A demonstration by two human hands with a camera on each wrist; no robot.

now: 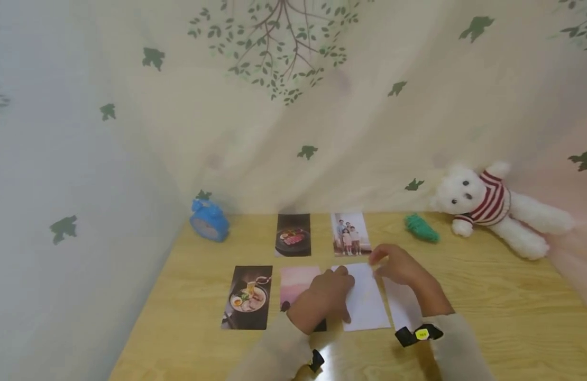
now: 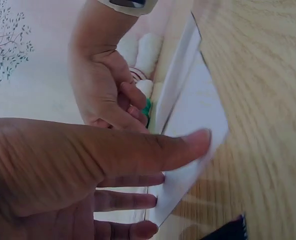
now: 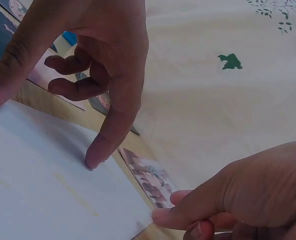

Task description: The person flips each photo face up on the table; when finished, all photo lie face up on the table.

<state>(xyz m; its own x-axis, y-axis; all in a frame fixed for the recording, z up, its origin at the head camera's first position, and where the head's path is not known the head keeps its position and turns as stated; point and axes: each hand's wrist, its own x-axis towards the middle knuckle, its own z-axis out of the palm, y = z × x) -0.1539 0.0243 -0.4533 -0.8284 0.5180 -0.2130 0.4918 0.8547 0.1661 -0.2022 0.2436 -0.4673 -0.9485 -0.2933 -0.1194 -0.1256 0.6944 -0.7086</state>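
In the head view a white card lies face-down on the table, with faint yellow lettering visible in the right wrist view. My left hand rests on its left side, fingers spread along the top and thumb near the lower edge. My right hand is at the card's upper right corner; in the right wrist view its thumb touches that corner, some other fingers curled. Partly under my right forearm lies a second white card. A pink picture card is half hidden behind my left hand.
A noodle-bowl picture lies at left. Behind are a meat-dish picture and a family photo. A blue alarm clock, a green object and a white teddy bear are near the back curtain.
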